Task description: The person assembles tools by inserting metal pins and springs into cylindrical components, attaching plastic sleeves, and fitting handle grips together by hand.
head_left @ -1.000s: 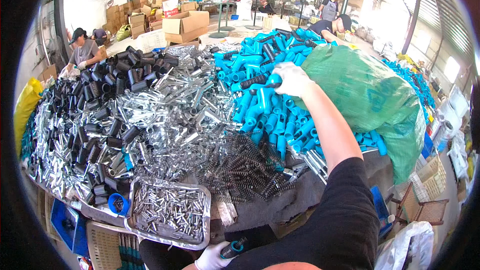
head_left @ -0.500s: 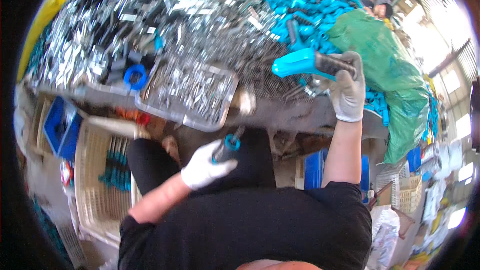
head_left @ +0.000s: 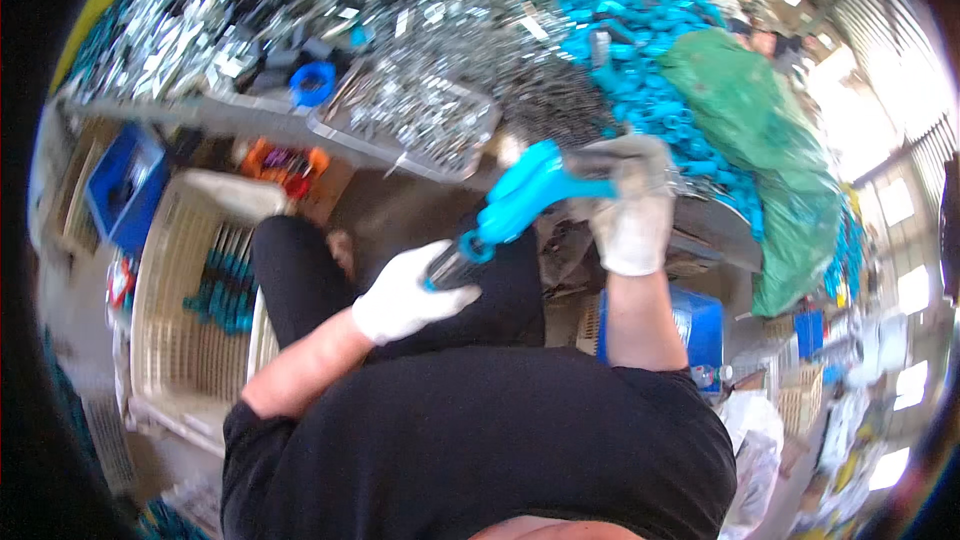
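The surface is carrying heaped metal and blue parts. Below its edge, the gloved right hand is closing around a blue handle piece, while the left hand is gripping a dark tool touching its lower end.

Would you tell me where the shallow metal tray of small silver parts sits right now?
In the head view the metal tray sits upper centre at the table's near edge, just left of the blue handle and right of a blue ring.

Tray on table (basket below)
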A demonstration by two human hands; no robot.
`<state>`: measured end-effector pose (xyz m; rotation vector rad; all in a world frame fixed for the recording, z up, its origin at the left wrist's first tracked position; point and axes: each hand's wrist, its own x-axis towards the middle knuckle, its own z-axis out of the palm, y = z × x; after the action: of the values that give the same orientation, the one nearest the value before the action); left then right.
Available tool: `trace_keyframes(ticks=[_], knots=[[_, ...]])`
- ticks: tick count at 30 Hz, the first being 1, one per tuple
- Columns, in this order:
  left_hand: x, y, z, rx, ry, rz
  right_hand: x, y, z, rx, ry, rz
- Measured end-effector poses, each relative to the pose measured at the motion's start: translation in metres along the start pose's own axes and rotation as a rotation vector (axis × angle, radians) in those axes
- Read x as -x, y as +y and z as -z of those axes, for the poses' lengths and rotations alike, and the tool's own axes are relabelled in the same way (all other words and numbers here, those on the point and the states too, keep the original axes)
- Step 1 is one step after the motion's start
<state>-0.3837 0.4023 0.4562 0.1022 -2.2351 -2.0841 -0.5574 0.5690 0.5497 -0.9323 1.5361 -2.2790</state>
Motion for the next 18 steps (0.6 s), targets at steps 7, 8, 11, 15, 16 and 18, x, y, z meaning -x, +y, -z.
trace_keyframes(ticks=[7, 8, 11, 15, 16, 18], knots=[[0.009, -0.002, 0.001, 0.454, -0.037, 0.127, 0.009, -0.036, -0.003, 0.301, -0.536, 0.044], [0.010, -0.003, 0.006, 0.479, -0.074, 0.133, 0.002, -0.035, -0.001, 0.409, -0.691, 0.339], [0.012, 0.005, 0.014, 0.266, -0.228, 0.229, -0.010, -0.049, -0.002, 0.402, -1.023, 0.424], [0.009, 0.019, 0.002, 0.090, -0.278, 0.123, -0.001, -0.046, -0.015, 0.940, -0.893, 0.390], [0.009, 0.026, 0.001, 0.028, -0.263, 0.219, 0.003, -0.035, -0.013, 1.002, -0.805, 0.390], [0.011, 0.030, -0.006, 0.035, -0.139, 0.260, 0.015, -0.026, -0.015, 1.049, -0.572, 0.228]])
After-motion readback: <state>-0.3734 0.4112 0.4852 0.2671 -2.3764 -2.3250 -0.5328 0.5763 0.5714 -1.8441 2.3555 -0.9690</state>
